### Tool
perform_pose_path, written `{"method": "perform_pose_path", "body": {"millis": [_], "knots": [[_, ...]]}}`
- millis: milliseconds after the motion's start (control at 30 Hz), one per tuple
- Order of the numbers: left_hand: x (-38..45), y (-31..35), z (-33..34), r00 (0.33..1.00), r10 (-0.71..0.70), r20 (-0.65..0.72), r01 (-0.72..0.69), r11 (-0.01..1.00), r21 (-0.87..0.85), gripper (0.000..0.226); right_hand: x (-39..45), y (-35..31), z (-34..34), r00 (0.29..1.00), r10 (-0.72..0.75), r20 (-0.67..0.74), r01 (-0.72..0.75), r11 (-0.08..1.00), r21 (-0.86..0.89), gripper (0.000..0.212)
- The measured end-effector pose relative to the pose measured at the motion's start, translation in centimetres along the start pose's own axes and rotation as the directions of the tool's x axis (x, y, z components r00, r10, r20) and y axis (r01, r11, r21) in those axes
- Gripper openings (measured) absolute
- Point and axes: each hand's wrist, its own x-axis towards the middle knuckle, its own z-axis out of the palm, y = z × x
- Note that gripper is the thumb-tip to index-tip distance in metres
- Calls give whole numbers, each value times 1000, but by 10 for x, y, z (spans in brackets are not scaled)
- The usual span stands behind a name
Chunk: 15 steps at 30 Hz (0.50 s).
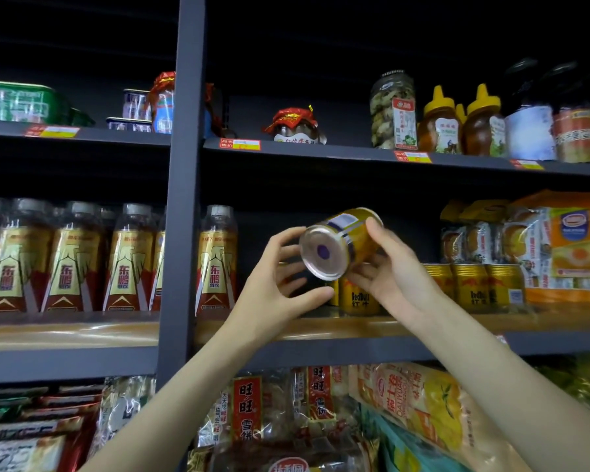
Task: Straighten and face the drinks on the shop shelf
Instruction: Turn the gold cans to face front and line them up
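Gold drink can [346, 238] is held in the air in front of the middle shelf [321, 327], tipped on its side with its silver base turned toward the camera. Right hand [385, 267] grasps the can: thumb on the upper wall, fingers [361, 279] curled under the lower wall. Left hand [276, 284] is at the can's base rim with its fingers spread and loosely bent; whether they touch the can cannot be told. More gold cans [470, 287] stand upright on the shelf below and to the right of the held can. Bottles with gold and red labels [126, 264] stand in a row to the left, behind the grey upright post [181, 185].
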Motion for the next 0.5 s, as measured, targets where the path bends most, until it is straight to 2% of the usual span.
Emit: {"method": "perform_pose_path", "body": {"millis": [67, 133, 267, 300, 367, 433, 500], "knots": [[0, 3, 3, 999, 35, 21, -35, 999, -15, 72, 3, 0, 2, 991, 126, -33, -122, 986, 110, 41], [0, 4, 2, 998, 44, 49, -44, 999, -3, 73, 5, -2, 1, 983, 179, -42, -173, 978, 121, 42], [1, -2, -12, 995, 31, 92, -41, 993, 114, 66, 10, -4, -1, 990, 140, -33, -139, 990, 31, 37], [2, -4, -17, 996, 37, 82, -52, 981, 187, 59, 13, -5, -1, 995, 92, -32, -93, 995, -33, 34], [3, -10, -28, 1000, 24, 17, -28, 947, 320, 44, 18, -4, 0, 999, -38, -25, 29, 957, -290, 30], [4, -14, -38, 996, -21, -86, 51, 926, 375, 36, 25, 2, 5, 989, -151, 3, 122, 788, -604, 30], [3, -16, -44, 984, -54, -171, 119, 909, 398, 33, 32, 12, 14, 978, -207, 34, 155, 604, -782, 34]]}}
